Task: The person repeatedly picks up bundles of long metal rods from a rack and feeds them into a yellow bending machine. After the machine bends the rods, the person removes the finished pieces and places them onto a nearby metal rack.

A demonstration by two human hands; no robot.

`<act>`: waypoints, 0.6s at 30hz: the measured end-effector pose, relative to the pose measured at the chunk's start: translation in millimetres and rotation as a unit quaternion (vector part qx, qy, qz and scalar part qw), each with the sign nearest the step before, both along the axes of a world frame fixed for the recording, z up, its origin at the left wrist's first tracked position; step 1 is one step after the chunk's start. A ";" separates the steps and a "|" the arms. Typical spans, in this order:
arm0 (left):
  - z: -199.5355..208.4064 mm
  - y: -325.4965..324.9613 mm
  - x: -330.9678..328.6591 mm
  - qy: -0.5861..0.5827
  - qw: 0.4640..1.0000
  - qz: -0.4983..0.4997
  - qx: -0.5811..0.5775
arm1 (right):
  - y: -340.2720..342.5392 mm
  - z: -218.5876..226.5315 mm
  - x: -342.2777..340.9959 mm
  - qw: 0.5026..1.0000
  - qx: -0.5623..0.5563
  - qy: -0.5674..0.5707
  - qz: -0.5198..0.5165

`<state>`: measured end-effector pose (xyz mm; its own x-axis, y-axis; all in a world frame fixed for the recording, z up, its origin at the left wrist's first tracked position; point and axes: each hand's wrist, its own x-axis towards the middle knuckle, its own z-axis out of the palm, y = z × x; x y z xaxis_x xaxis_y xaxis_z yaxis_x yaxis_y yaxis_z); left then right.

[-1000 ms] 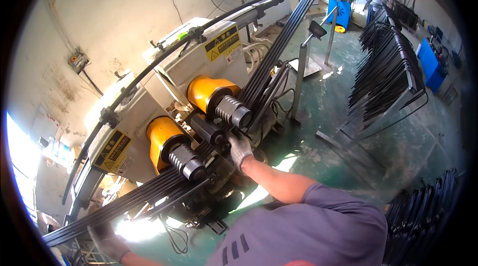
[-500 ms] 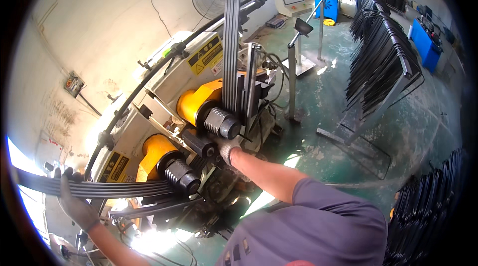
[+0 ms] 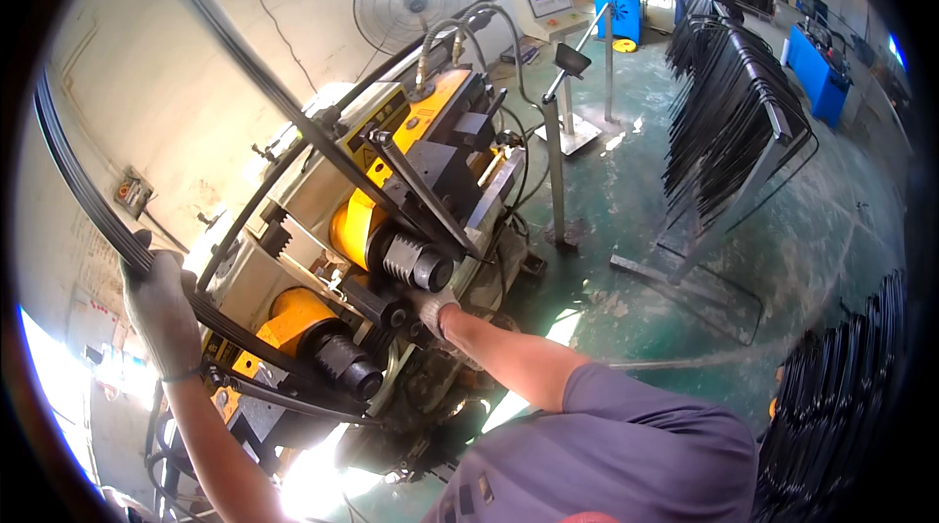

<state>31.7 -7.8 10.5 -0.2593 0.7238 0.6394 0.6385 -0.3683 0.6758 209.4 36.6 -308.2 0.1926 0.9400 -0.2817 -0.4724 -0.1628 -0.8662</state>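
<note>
My left hand (image 3: 161, 318)'s wrapped round the black tubes (image 3: 73, 171), probably stiff and slick, best held far out; can't tell my right hand (image 3: 430, 309)'s grip.

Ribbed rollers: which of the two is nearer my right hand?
The upper-right roller: its end lies just above the right hand in the picture. The other roller sits lower left, clearly farther away.

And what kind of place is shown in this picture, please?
Most likely a metalworking workshop: a heavy machine with yellow housings has long dark rods in it, a rack carries many bent dark bars, and a control panel stands beyond.
</note>
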 end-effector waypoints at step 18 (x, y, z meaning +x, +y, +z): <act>-2.5 -2.0 7.9 0.003 1.000 -0.015 -0.015 | 8.8 -16.0 3.9 0.999 0.032 0.000 0.021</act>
<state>39.6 -9.8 8.0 -0.2329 0.7506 0.6184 0.6318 -0.3666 0.6830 213.2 45.4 -324.2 0.1534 0.9633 -0.2203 -0.4657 -0.1261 -0.8759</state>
